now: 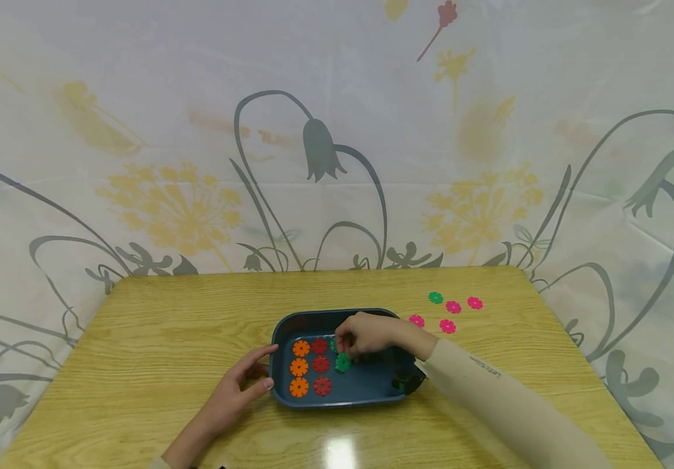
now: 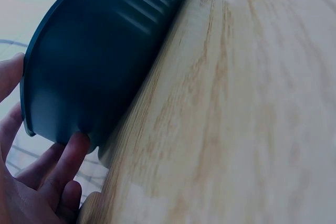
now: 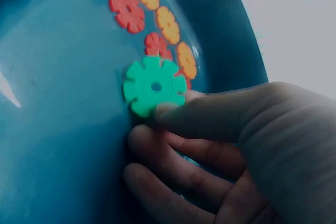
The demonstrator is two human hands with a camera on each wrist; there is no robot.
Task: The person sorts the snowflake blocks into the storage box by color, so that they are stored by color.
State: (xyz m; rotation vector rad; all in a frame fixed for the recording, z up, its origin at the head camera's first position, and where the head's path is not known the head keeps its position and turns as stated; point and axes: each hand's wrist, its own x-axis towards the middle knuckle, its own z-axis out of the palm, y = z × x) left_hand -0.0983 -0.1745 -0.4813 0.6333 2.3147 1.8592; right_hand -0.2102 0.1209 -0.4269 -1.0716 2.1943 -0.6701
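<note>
A dark blue tray (image 1: 366, 393) lies on the table. Its left end is held by my left hand (image 1: 237, 387), with thumb and index fingertip at the rim; other fingers (image 2: 71, 156) touch the outer wall. Inside the tray, my right hand (image 1: 366, 335) pinches a green notched disc (image 3: 156, 86) between thumb and fingers. That disc (image 1: 343, 363) is beside a column of red notched discs (image 1: 321, 364). Further left runs a column of orange notched discs (image 1: 298, 367). Another green disc (image 1: 333, 344) in the tray is partly hidden by the right hand.
On the wooden table (image 1: 184, 326), beyond the tray's right end, lie a green disc (image 1: 435, 298) and several pink discs (image 1: 447, 326). A flower-patterned cloth (image 1: 325, 215) hangs behind the table's far edge. The right forearm crosses the tray's right end.
</note>
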